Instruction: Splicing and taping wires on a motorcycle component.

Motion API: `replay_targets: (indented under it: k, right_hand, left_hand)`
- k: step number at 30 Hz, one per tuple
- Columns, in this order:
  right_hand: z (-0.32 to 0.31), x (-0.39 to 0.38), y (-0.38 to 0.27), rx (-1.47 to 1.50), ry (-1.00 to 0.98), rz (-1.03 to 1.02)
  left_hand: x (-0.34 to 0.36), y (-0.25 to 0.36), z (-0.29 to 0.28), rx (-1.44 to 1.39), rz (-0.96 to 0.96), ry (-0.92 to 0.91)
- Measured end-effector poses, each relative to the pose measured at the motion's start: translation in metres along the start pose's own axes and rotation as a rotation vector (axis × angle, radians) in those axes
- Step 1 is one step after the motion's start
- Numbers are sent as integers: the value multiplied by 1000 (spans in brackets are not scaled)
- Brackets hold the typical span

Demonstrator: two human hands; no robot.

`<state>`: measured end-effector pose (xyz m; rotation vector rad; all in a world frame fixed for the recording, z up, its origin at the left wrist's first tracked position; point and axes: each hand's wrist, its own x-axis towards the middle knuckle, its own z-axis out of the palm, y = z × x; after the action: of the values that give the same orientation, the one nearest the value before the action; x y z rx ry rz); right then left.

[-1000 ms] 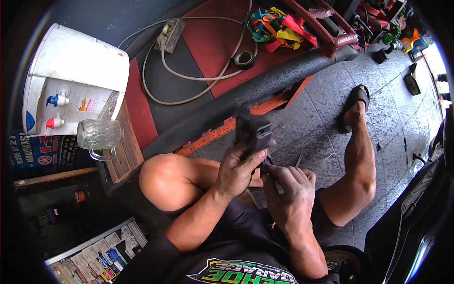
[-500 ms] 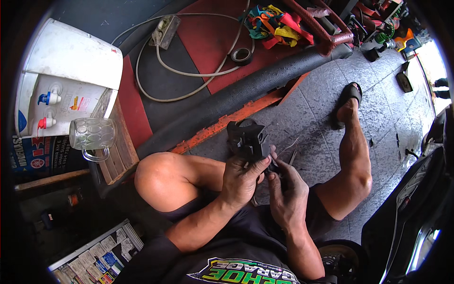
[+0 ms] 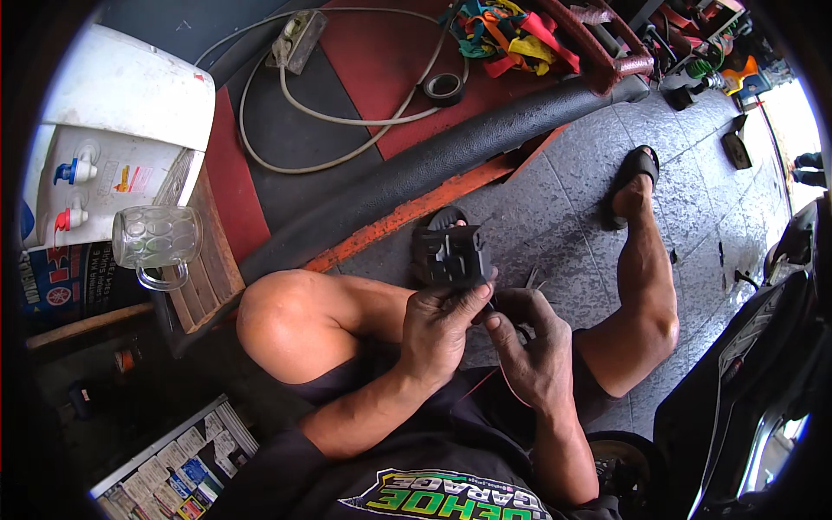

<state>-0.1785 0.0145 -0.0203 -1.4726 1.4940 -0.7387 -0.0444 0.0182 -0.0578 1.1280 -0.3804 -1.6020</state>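
Above my lap, my left hand (image 3: 436, 334) is closed round the lower end of a boxy black plastic part (image 3: 457, 256) with ridges and recesses, its thumb lying along the near side. My right hand (image 3: 535, 347) meets it from the right, thumb and forefinger pinched together just under the part. What sits between those fingertips is small, dark and mostly hidden. A thin reddish wire (image 3: 496, 373) curves below the right hand across my dark clothing. On the floor just beyond my hands lies a slim metal tool (image 3: 533, 279), partly covered.
A black padded bar (image 3: 451, 130) edges a red and black platform bearing a power strip (image 3: 297, 39), a tape roll (image 3: 444, 89) and colourful straps (image 3: 511, 43). To the left, a glass mug (image 3: 158, 243) stands by a white water dispenser (image 3: 130, 95). A dark motorcycle (image 3: 737, 373) is at right.
The black part has tilted slightly and dropped a little. My right fingers have curled over more, and the reddish wire now shows beneath them. The whole view has shifted slightly.
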Motion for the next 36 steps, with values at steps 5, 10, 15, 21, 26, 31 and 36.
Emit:
replay_targets:
  k: [5, 10, 15, 21, 26, 31, 36]
  right_hand:
    - [5, -3, 20, 460, -49, 304]
    - [-2, 2, 21, 650, -72, 473]
    - [-14, 0, 21, 936, -177, 564]
    - [-8, -14, 19, 963, -127, 562]
    - [1, -40, 11, 591, 99, 187]
    - [3, -38, 3, -74, 275, -75]
    - [5, -41, 3, -61, 247, -29]
  left_hand:
    - [-3, 0, 1, 154, 26, 2]
    - [1, -3, -9, 106, -31, -107]
    - [3, -8, -17, -170, -160, -251]
    - [5, -22, -25, -146, -69, -332]
    - [5, -16, -25, -221, -101, -387]
    - [2, -9, -11, -94, 27, -399]
    - [1, -14, -16, -77, 95, -405]
